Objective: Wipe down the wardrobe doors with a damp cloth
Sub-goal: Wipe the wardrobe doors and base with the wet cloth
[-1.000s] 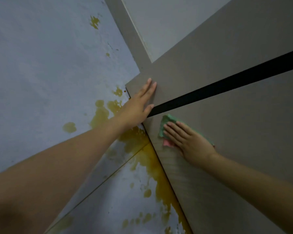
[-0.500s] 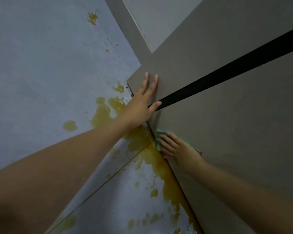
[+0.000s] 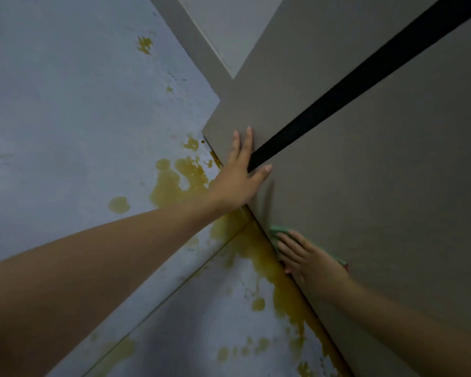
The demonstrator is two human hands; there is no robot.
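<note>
Two grey-brown wardrobe doors [image 3: 378, 186] fill the right side, split by a black gap [image 3: 337, 91]. My left hand [image 3: 238, 178] lies flat with fingers spread against the doors at the gap's lower end, holding nothing. My right hand [image 3: 307, 257] presses a green cloth [image 3: 276, 232] flat against the nearer door, close to its bottom edge. Most of the cloth is hidden under my fingers; a pink bit [image 3: 345, 265] shows at the wrist side.
Blue-grey floor tiles [image 3: 79, 131] with yellow-brown stains [image 3: 174, 183] run along the foot of the doors. A pale grey panel [image 3: 229, 28] stands beyond the doors at the top.
My right hand has slid the cloth down the nearer door towards its bottom edge. My left hand has stayed flat against the doors.
</note>
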